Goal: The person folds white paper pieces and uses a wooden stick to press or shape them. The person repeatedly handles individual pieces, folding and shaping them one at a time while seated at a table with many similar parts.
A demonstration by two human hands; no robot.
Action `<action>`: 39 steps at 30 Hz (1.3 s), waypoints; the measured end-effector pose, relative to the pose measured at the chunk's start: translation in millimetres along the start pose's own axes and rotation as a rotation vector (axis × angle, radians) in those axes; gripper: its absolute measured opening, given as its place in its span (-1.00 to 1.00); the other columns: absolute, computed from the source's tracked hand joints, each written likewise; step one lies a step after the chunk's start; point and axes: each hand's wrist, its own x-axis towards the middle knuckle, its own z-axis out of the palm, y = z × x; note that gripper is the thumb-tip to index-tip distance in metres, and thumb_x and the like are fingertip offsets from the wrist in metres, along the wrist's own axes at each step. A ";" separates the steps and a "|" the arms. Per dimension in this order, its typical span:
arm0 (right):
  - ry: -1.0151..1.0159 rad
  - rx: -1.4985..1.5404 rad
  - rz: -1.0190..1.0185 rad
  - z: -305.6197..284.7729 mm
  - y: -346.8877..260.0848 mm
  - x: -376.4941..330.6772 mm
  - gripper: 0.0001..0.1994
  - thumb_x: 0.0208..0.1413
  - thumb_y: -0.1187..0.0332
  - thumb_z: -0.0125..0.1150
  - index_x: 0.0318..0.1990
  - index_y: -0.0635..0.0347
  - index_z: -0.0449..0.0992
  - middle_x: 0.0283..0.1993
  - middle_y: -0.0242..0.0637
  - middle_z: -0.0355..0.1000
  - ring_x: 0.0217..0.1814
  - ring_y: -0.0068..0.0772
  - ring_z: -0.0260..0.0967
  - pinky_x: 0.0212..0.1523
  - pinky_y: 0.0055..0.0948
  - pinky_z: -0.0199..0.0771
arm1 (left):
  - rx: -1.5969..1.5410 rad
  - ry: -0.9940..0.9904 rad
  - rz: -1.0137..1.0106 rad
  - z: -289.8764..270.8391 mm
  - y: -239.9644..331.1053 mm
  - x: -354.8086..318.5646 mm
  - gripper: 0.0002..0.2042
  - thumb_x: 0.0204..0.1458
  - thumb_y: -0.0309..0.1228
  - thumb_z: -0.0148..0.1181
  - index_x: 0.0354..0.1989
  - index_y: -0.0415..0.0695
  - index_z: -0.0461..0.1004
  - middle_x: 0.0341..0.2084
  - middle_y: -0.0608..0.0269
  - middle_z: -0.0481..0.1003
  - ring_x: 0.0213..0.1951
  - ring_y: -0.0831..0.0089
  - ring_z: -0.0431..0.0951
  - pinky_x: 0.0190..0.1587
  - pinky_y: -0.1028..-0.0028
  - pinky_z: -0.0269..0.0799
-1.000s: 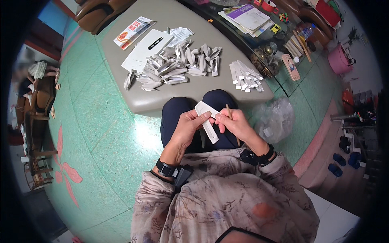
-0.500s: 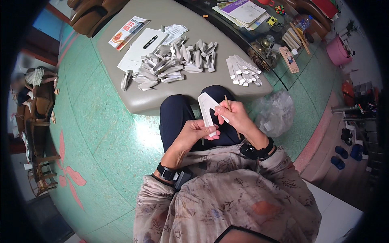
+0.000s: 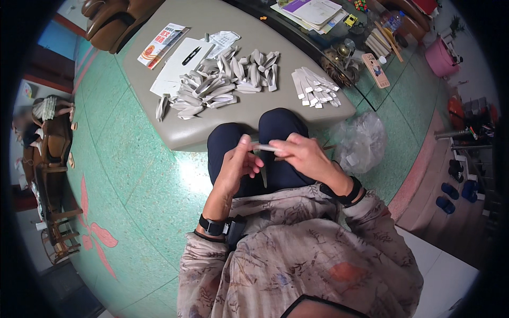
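Over my lap, a white folded strip, perhaps paper or cloth, is turned nearly edge-on between my hands. My left hand has its thumb raised at the strip's left end, with the other fingers curled below. The right end is pinched by my right hand. A thin wooden stick pokes out beside that hand; its grip is hidden. Beyond my knees, on a grey padded bench, lies a heap of folded grey-white pieces. Flat white strips are fanned out at its right.
A white sheet bears black thread snips, beside a booklet. Right of my knees sits a clear plastic bag. A dark glass table with papers and a phone stands at the far right.
The strip has turned from showing its broad face to nearly edge-on and moved up slightly. My left hand has risen and its thumb now points up; the right hand has rolled over.
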 end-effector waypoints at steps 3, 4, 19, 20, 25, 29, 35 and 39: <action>-0.023 -0.038 -0.082 0.9 -5.7 -4.4 -0.60 -0.12 0.38 0.36 -0.05 0.09 0.48 -0.42 -0.21 0.37 -0.41 -0.11 0.45 -0.40 -0.32 0.46 | -0.064 0.000 0.119 2.4 -10.1 4.0 -0.74 0.12 -0.42 0.09 -0.08 -0.33 0.42 -0.36 0.17 0.53 -0.41 0.49 0.53 -0.34 0.58 0.45; 0.036 0.071 -0.024 1.4 -5.3 -4.6 -0.58 -0.12 0.35 0.37 -0.05 0.17 0.44 -0.37 -0.16 0.42 -0.41 -0.14 0.46 -0.38 -0.36 0.46 | -0.079 0.015 0.138 2.3 -10.5 2.7 -0.74 0.11 -0.43 0.09 -0.07 -0.33 0.41 -0.34 0.16 0.54 -0.39 0.48 0.54 -0.32 0.57 0.46; -0.200 0.635 0.490 4.9 28.9 -20.8 -0.90 0.11 0.43 0.17 -0.38 0.26 0.45 -0.51 -0.40 0.45 -0.48 -0.69 0.32 -0.44 -0.66 0.28 | 0.003 0.077 0.248 19.7 -12.7 12.5 -0.78 0.16 -0.39 0.05 -0.25 -0.35 0.46 -0.43 0.13 0.53 -0.46 0.45 0.57 -0.39 0.57 0.53; -0.226 0.660 0.534 1.8 25.2 -18.5 -0.89 0.12 0.41 0.16 -0.34 0.28 0.45 -0.49 -0.37 0.47 -0.44 -0.68 0.36 -0.39 -0.63 0.32 | -0.020 0.070 0.234 17.7 -10.1 11.2 -0.77 0.18 -0.38 0.02 -0.24 -0.35 0.46 -0.43 0.14 0.53 -0.46 0.45 0.57 -0.39 0.56 0.53; -0.245 0.507 0.477 -7.5 15.5 -7.5 -0.86 0.10 0.37 0.15 -0.35 0.28 0.49 -0.54 -0.34 0.48 -0.47 -0.61 0.42 -0.38 -0.53 0.40 | 0.188 0.048 0.315 4.4 -11.0 27.2 -0.72 0.21 -0.32 -0.03 -0.12 -0.33 0.41 -0.34 0.15 0.52 -0.39 0.45 0.55 -0.35 0.53 0.53; 0.211 0.604 0.474 -6.5 64.7 4.7 -0.92 0.12 0.46 0.07 -0.35 0.29 0.44 -0.53 -0.38 0.43 -0.50 -0.60 0.38 -0.41 -0.56 0.39 | 0.091 0.157 0.317 6.3 -2.0 39.1 -0.62 0.21 -0.22 -0.01 0.02 -0.29 0.33 -0.24 0.13 0.49 -0.27 0.44 0.53 -0.23 0.49 0.47; 0.409 0.324 0.635 -15.9 158.9 59.4 -0.85 0.12 0.36 0.07 -0.32 0.29 0.46 -0.51 -0.31 0.48 -0.47 -0.62 0.39 -0.39 -0.54 0.35 | 0.113 0.153 0.204 -14.5 -15.7 51.4 -0.66 0.18 -0.23 0.03 -0.06 -0.28 0.39 -0.29 0.18 0.51 -0.29 0.46 0.53 -0.25 0.53 0.45; 0.203 -0.260 0.709 -3.4 170.3 78.3 -0.76 0.07 0.23 0.08 -0.35 0.25 0.50 -0.45 -0.03 0.46 -0.36 -0.08 0.46 -0.33 -0.24 0.42 | 0.113 0.160 0.191 -19.4 -18.0 48.7 -0.70 0.18 -0.26 0.04 -0.10 -0.28 0.40 -0.31 0.19 0.51 -0.30 0.48 0.52 -0.25 0.54 0.45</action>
